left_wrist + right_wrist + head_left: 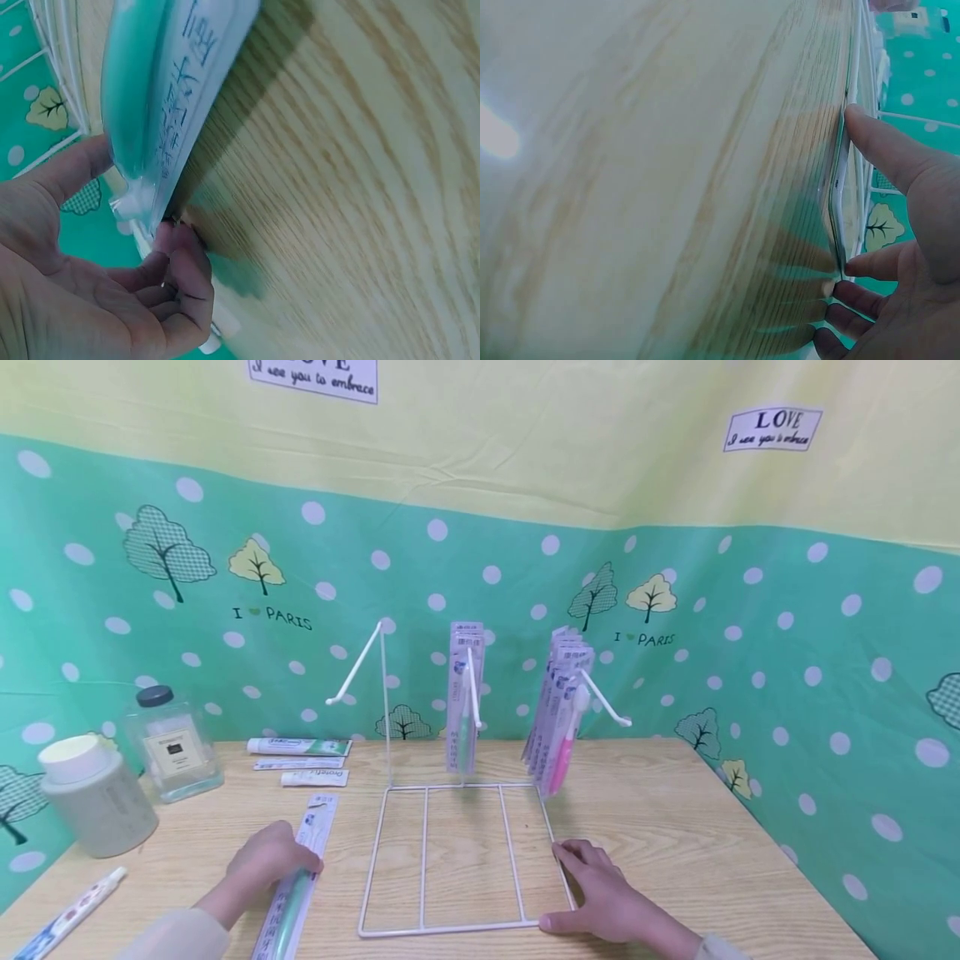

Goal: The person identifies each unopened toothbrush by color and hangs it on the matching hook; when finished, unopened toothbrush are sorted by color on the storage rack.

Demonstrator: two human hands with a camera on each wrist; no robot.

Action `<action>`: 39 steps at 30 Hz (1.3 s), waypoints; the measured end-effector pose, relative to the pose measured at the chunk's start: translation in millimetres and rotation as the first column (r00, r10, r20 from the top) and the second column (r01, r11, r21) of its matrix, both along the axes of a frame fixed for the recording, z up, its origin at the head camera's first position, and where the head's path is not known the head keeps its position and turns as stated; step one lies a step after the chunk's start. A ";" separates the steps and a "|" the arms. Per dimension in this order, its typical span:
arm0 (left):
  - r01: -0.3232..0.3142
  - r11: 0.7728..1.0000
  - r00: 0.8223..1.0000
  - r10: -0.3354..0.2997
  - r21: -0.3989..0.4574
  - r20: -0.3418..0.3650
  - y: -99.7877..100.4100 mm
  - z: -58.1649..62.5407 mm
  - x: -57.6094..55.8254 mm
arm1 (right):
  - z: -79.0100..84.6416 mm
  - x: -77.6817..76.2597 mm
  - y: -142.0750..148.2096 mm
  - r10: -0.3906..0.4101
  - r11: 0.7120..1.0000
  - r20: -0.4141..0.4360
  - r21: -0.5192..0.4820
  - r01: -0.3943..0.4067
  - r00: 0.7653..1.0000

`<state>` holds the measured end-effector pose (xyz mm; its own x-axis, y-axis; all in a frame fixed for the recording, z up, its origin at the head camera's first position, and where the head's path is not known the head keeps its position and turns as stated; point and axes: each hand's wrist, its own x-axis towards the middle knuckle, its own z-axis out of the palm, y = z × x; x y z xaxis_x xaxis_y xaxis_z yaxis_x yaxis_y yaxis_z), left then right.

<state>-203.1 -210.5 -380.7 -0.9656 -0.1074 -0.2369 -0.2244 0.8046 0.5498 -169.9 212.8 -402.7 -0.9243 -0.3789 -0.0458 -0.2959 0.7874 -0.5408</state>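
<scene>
My left hand (273, 860) grips a packaged toothbrush (288, 914) by its edges, left of the rack. Its green handle shows through clear plastic on a printed card (202, 45). In the left wrist view, thumb and fingers of the hand (97, 277) lie on opposite sides of the pack. My right hand (603, 893) holds the front right corner of a white wire rack (465, 930), thumb at the front rail and fingers at the side rail. Packaged toothbrushes hang on its middle hook (461, 710) and right hook (558, 710); the left hook (354, 664) is bare.
Toothpaste tubes and a slim box (300, 763) lie behind my left hand. A clear bottle with a black cap (174, 747) and a grey bottle with a white lid (97, 797) stand at the left. A patterned tube (71, 914) lies at the front left. A patterned curtain (480, 577) hangs behind.
</scene>
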 end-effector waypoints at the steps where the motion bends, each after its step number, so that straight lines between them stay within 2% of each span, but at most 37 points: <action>1: -0.002 1.000 1.000 0.002 0.008 0.004 -0.5 0.0 -0.7 | 0.0 -0.1 -0.1 0.000 1.000 -0.001 0.001 0.000 1.000; 6: -0.010 0.998 0.999 0.007 0.068 0.034 -8.4 -0.9 -8.3 | -0.4 -1.1 0.4 -0.007 1.000 0.000 0.010 0.007 1.000; 12: -0.085 0.975 0.995 0.070 0.207 0.074 -19.8 -4.5 -14.8 | -1.0 -1.6 0.5 0.000 1.000 0.002 0.003 0.000 1.000; 15: -0.091 0.973 0.995 0.079 0.211 0.066 -21.6 -6.8 -15.3 | -1.0 -1.3 1.2 -0.004 1.000 -0.001 0.008 0.004 1.000; 31: -0.074 0.965 0.997 0.070 0.253 0.028 -18.4 -6.3 -15.7 | -0.9 0.0 0.4 0.003 1.000 -0.023 0.008 -0.003 1.000; 35: -0.044 0.963 0.999 0.048 0.265 -0.008 -16.5 -1.5 -13.7 | -2.3 -0.2 0.8 0.005 1.000 -0.030 0.008 -0.005 1.000; 39: 0.008 0.958 0.997 0.015 0.286 -0.078 -6.5 8.9 -8.7 | -2.3 0.0 0.6 0.010 1.000 -0.035 0.007 -0.010 0.999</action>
